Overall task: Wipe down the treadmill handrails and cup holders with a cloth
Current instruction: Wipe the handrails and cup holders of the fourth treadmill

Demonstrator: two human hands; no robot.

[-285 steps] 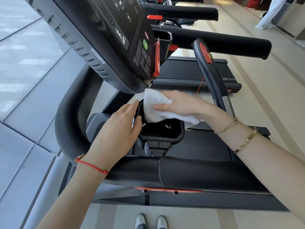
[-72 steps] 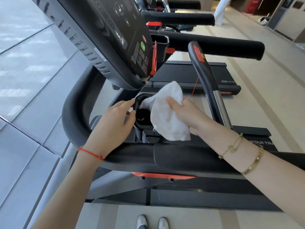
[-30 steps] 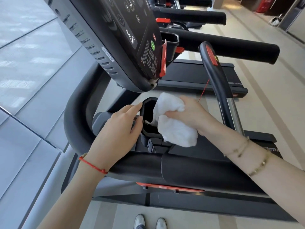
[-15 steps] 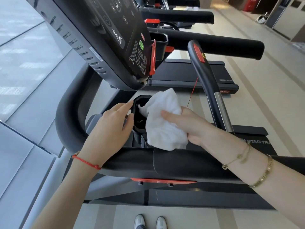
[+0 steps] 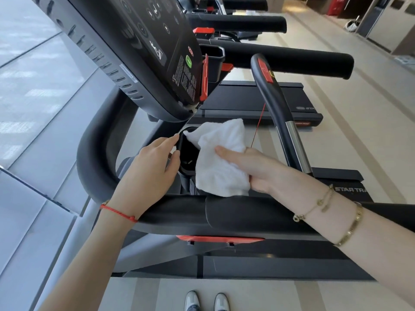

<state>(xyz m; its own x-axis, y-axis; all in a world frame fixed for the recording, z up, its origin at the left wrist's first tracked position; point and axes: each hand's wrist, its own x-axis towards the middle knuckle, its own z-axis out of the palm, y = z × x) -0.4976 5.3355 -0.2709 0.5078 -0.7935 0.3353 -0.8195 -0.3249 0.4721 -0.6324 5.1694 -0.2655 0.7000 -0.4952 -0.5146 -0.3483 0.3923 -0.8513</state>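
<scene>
Pale floor tiles run along the left of a row of treadmills, and beside them the left hand [image 5: 152, 169] rests with loose, uncurled fingers against the cup holder [image 5: 186, 153], seemingly to steady it. Right of it, the right hand [image 5: 251, 169] pinches a bunched white cloth [image 5: 221, 158] over the holder's mouth, its long side running from the near handrail [image 5: 224, 209] up toward the console [image 5: 157, 52], one corner pointing into the cup.

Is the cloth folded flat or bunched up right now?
Bunched. The white cloth is crumpled in the right hand, one corner poking over the cup holder rim, the rest hanging loose.
</scene>
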